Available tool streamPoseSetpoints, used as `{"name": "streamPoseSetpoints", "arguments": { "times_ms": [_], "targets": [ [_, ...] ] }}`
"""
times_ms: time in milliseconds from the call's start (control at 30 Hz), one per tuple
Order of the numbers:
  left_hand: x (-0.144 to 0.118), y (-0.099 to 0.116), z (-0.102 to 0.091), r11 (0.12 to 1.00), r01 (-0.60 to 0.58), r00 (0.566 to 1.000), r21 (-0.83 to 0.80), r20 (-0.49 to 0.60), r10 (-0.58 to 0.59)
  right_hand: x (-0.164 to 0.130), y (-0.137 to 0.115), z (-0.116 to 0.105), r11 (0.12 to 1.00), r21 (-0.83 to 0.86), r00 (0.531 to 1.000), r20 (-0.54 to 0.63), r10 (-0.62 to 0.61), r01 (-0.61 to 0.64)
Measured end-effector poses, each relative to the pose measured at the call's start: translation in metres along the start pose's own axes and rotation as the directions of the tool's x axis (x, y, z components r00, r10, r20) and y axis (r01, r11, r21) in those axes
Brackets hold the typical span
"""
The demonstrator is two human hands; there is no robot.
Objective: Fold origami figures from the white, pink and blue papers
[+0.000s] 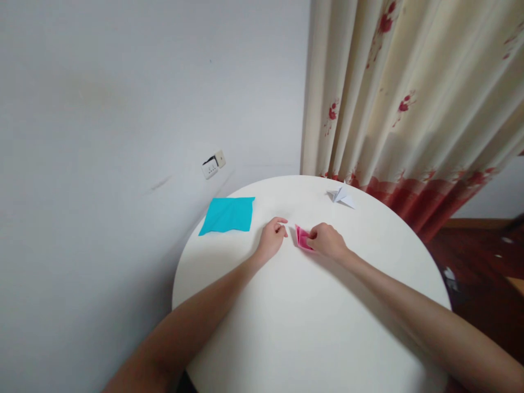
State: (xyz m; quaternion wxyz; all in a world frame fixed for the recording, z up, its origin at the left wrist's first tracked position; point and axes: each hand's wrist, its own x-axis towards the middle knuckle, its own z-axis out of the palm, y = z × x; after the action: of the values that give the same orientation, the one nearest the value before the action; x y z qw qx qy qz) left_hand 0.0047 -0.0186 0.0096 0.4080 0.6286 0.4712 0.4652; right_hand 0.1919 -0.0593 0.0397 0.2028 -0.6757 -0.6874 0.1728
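A person's right grip (327,240) pinches the near-right wall of a pink folded paper (302,239) on a round white worktop (286,333), as seen from the head camera, the piece sitting toward 12 o'clock from the worktop's middle. The left grip (274,238), fingers and thumb parted around nothing visible, waits just beside it at the paper's 9 o'clock. Good handling here would likely mean a light pinch, the left fingers bracing the opposite wall, and pressure kept along the creases so the thin sides do not buckle. The pink paper appears to be the only container, a shallow hollow between raised walls; only digits of the right grip show in it, and the hand hides the rest. A blue sheet (229,214) lies at 11 o'clock, a white folded paper (340,195) at 1 o'clock
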Motion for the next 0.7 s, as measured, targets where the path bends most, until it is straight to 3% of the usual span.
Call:
{"name": "streamPoseSetpoints", "arguments": {
  "times_ms": [133, 300, 367, 533, 700],
  "targets": [
    [0.001, 0.001, -0.001, 1.000, 0.006, 1.000, -0.008, -0.008, -0.006, 0.005, 0.005, -0.014, 0.994, -0.024, 0.994, 0.011, -0.109, 0.109],
    [0.003, 0.000, 0.000, 1.000, 0.014, 1.000, -0.010, -0.007, -0.014, 0.021, 0.033, -0.058, 0.966, -0.154, 0.973, -0.069, -0.219, 0.207],
    [0.005, -0.002, 0.002, 1.000, 0.012, 1.000, 0.006, -0.005, -0.012, 0.034, 0.054, -0.080, 0.971, -0.171, 0.979, -0.092, -0.183, 0.166],
    [0.009, -0.008, 0.010, 0.997, 0.022, 0.999, 0.072, 0.022, -0.024, 0.073, 0.119, -0.135, 0.993, -0.105, 0.980, -0.198, 0.037, -0.059],
    [0.013, -0.007, 0.015, 0.987, 0.002, 1.000, 0.159, 0.029, -0.007, 0.110, 0.170, -0.154, 0.966, -0.087, 0.937, -0.279, 0.210, -0.242]
  ]
}}
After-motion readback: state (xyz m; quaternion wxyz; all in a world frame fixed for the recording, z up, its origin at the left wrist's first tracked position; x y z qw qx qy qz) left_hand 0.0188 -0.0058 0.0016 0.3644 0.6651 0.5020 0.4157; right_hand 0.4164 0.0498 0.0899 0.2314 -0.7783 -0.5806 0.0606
